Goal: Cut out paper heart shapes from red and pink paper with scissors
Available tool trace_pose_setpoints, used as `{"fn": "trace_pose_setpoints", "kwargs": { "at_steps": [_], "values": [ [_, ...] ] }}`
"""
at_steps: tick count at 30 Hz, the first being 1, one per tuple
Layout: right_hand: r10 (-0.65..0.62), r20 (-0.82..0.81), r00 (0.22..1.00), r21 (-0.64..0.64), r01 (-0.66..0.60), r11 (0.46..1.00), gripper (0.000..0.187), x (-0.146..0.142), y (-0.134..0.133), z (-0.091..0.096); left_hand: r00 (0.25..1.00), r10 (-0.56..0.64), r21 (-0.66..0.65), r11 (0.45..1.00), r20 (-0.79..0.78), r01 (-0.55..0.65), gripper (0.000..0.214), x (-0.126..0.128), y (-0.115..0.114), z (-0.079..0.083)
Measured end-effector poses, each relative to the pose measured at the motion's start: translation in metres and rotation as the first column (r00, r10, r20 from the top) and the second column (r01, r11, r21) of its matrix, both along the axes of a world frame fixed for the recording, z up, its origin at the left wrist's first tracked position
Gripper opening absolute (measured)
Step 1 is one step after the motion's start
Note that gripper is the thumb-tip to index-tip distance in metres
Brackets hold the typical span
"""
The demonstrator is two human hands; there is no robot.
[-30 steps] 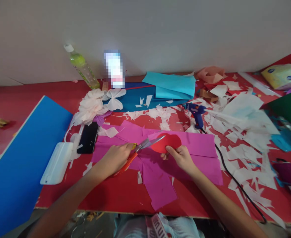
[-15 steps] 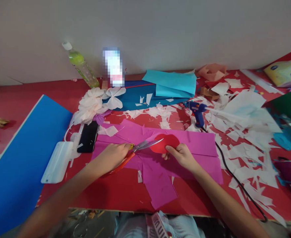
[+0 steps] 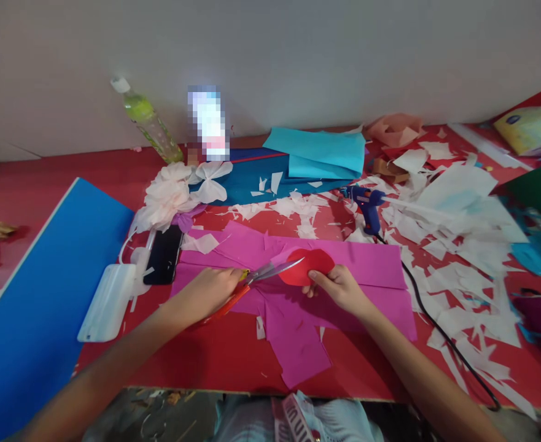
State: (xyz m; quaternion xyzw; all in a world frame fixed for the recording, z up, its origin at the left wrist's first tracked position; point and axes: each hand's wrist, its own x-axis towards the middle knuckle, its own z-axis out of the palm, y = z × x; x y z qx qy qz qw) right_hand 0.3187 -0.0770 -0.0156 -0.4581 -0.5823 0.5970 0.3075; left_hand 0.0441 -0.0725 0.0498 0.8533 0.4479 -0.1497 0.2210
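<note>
Left hand (image 3: 210, 290) is closed around the orange handles of the scissors (image 3: 272, 269). Right hand (image 3: 339, 288) pinches the near edge of the red paper piece (image 3: 309, 264) between thumb and fingers. The scissors' long axis runs from the handles at lower left to the tips at upper right. Blades point right, tips lying over the red piece's left edge. Both are held over the pink tissue sheets (image 3: 376, 270) on the red table (image 3: 233, 359). Further out are a black phone (image 3: 163, 255) to the left and a blue glue gun (image 3: 368, 207) beyond. At the wall, a tilted bottle (image 3: 149, 126) holds greenish liquid.
</note>
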Motion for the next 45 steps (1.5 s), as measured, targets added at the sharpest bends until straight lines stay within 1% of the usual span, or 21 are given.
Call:
{"fn": "trace_pose_setpoints", "kwargs": {
  "at_steps": [4, 9, 16, 23, 29, 33, 39, 45],
  "values": [
    [0.024, 0.005, 1.0, 0.01, -0.024, 1.0, 0.046, 0.0, 0.001, 0.001, 1.0, -0.017, 0.028, 0.999, 0.005, 0.017, 0.022, -0.004, 0.0, -0.003],
    [0.025, 0.003, 1.0, -0.002, -0.025, 1.0, 0.044, 0.001, 0.002, 0.003, 1.0, -0.025, 0.016, 1.0, -0.001, 0.025, 0.023, -0.004, 0.0, -0.004],
    [0.093, 0.036, 0.995, -0.018, -0.093, 0.996, 0.043, 0.005, 0.004, 0.006, 0.999, -0.044, 0.033, 0.999, 0.025, 0.043, 0.023, -0.009, -0.002, -0.009],
    [0.125, 0.038, 0.991, -0.02, -0.125, 0.992, 0.042, 0.008, 0.005, 0.006, 0.998, -0.052, 0.036, 0.998, 0.021, 0.051, 0.024, -0.01, -0.004, -0.011],
    [0.155, 0.051, 0.987, -0.01, -0.155, 0.988, 0.04, 0.01, 0.005, 0.006, 0.994, -0.096, 0.043, 0.994, -0.049, 0.098, 0.024, -0.009, -0.004, -0.009],
    [0.166, 0.058, 0.984, -0.015, -0.165, 0.986, 0.039, 0.012, 0.005, 0.004, 0.988, -0.127, 0.05, 0.99, -0.094, 0.132, 0.024, -0.01, -0.005, -0.011],
    [0.166, 0.039, 0.985, -0.021, -0.165, 0.986, 0.038, 0.013, 0.005, 0.003, 0.987, -0.135, 0.056, 0.989, -0.082, 0.14, 0.024, -0.013, -0.006, -0.014],
    [0.158, 0.018, 0.987, -0.03, -0.157, 0.987, 0.039, 0.011, 0.005, 0.003, 0.984, -0.139, 0.053, 0.988, -0.114, 0.146, 0.022, -0.012, -0.006, -0.014]
  ]
}}
